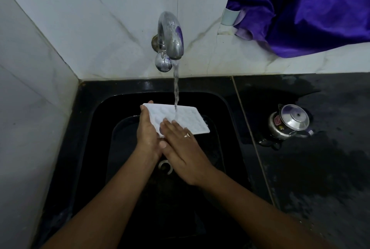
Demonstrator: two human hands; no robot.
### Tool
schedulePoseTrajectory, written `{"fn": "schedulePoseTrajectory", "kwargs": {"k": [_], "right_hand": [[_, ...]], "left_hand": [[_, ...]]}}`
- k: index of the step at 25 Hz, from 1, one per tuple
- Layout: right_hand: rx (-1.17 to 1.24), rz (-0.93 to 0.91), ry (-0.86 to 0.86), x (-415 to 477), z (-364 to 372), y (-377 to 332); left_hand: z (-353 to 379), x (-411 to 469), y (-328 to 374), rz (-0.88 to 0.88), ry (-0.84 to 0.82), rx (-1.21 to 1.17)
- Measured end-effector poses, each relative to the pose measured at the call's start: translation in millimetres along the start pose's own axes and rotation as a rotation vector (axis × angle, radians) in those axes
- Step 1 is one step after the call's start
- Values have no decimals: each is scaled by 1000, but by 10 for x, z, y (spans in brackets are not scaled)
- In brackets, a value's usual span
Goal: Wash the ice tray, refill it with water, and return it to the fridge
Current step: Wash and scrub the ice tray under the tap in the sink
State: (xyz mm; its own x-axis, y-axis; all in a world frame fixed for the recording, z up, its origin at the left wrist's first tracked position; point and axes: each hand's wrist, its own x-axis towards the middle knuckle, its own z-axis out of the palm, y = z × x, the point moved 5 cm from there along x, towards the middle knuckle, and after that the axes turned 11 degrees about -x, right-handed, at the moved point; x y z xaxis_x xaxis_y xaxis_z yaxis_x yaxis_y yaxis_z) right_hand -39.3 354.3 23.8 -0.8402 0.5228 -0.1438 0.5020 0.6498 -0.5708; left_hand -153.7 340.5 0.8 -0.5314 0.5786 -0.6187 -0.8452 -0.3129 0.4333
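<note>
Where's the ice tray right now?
Head view, centre: the ice tray is over the sink, under the stream from the tap. The left hand grips its left end; the right hand rests flat on it.

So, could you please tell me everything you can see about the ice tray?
The ice tray is white, rectangular and looks like plastic, with rows of small shallow pockets facing up. It is held above the black sink, and the water stream from the tap lands on its middle. The left hand grips its left end, and the right hand lays straight fingers on its near part.
</note>
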Motion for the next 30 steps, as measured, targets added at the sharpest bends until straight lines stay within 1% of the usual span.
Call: {"fn": "schedulePoseTrajectory", "kwargs": {"k": [1, 3, 4, 8, 9, 12, 13, 15, 16, 17, 18, 20, 21, 22, 25, 26, 29, 30], "right_hand": [[-8, 18, 1, 52, -25, 46], [40, 154, 1, 199, -118, 155], [57, 182, -3, 237, -118, 147], [14, 0, -50, 90, 62, -52], [21, 11, -46, 120, 73, 6], [91, 170, -42, 280, 28, 150], [97, 153, -55, 267, 45, 102], [39, 38, -89, 153, 127, -27], [12, 12, -85, 111, 150, -17], [11, 37, -69, 137, 141, 74], [37, 125, -55, 218, 113, 224], [112, 358, -62, 358, 52, 445], [123, 397, -71, 378, 77, 435], [116, 364, -82, 358, 122, 339], [52, 169, -120, 223, 288, 70], [38, 169, -111, 253, 264, 129], [44, 410, -59, 449, 76, 374], [59, 416, -60, 459, 63, 333]], "left_hand": [[-1, 1, -2, 4, -2, 8], [-3, -10, -57, -3, -16, 10], [-17, 1, -73, -7, -21, 11], [-37, 19, -2, -23, 0, 2], [-53, 18, 2, -19, 2, 9], [-127, 31, -67, -23, -27, 20], [-139, 24, -58, -11, -21, 21], [-142, 16, 22, -4, -9, 2], [-151, 12, 64, -2, -15, -5], [-154, -1, 99, 8, -28, -8], [-170, -16, 117, 20, -44, -5], [-196, -69, 92, 18, -61, -6], [-200, -107, 90, 16, -61, -4], [-206, -132, 108, 20, -57, -10], [-247, -145, 223, 56, -44, -24], [-259, -147, 231, 55, -50, -27], [-294, -202, 172, 35, -61, -12], [-288, -211, 177, 38, -60, -13]]}}
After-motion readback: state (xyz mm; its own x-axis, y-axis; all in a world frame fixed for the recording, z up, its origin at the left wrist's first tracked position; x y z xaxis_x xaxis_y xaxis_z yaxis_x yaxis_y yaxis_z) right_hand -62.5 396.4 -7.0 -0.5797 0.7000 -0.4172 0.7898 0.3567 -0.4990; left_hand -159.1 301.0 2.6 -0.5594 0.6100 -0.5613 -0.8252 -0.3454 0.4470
